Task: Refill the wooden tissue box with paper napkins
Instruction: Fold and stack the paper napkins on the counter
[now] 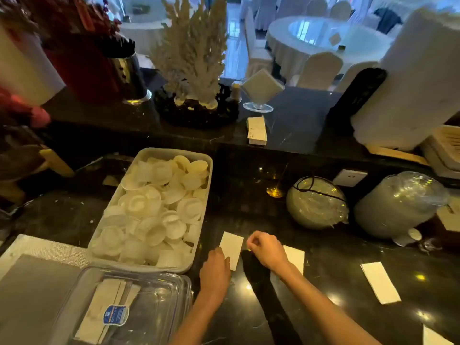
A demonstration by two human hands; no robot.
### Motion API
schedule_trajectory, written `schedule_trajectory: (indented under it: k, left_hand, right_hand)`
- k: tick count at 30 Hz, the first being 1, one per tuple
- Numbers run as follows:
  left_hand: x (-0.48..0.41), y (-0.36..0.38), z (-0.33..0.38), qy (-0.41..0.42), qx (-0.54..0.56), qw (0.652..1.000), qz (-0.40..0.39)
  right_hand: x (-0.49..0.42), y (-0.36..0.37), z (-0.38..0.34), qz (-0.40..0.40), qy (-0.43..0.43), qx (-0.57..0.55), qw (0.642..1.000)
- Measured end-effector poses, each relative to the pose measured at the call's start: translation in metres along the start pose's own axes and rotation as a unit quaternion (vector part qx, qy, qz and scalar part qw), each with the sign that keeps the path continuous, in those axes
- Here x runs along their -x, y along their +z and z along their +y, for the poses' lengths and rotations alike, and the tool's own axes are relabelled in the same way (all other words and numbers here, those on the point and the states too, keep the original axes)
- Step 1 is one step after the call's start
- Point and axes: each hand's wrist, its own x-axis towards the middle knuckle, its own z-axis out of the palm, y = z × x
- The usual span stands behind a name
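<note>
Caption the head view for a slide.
Left hand presses a folded napkin on the black counter; right hand beside it.

Single head-worn view looks forward and down, close over the dark counter; far background seems blurred.

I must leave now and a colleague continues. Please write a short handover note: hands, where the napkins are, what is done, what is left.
Left hand: fingertips on the edge of a folded napkin lying on the black counter, no clear grip.
Right hand: curled beside it, contents unclear.
More folded napkins lie to the right, one partly under the right hand.
No wooden tissue box can be made out, so filling is not yet visible; gather napkins and load it.
</note>
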Motion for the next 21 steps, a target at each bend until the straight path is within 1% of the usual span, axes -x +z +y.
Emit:
schedule_trajectory:
  k: [3,8,11,14,18,21]
  left_hand:
    - [-0.009,0.013,0.0,-0.042,-0.009,0.999,0.018]
    - [-0.018,0.024,-0.001,-0.097,-0.043,0.994,0.019]
    - [-0.022,0.027,-0.001,-0.123,-0.023,0.992,0.021]
    - [-0.027,0.028,-0.003,-0.145,0.013,0.989,0.016]
    - [-0.029,0.03,-0.007,-0.131,0.033,0.991,-0.001]
    - [-0.021,0.028,-0.004,-0.104,0.046,0.993,0.015]
  right_hand:
    - [-0.021,0.016,-0.008,0.029,-0.006,0.021,0.999]
    - [-0.044,0.039,-0.011,0.035,-0.033,0.07,0.996]
    - [-0.051,0.047,-0.005,0.037,-0.04,0.102,0.993]
    - [-0.054,0.049,-0.002,0.044,-0.038,0.109,0.992]
    - [-0.051,0.046,0.001,0.025,-0.032,0.095,0.995]
    - [-0.041,0.034,0.009,0.001,-0.006,0.019,1.0]
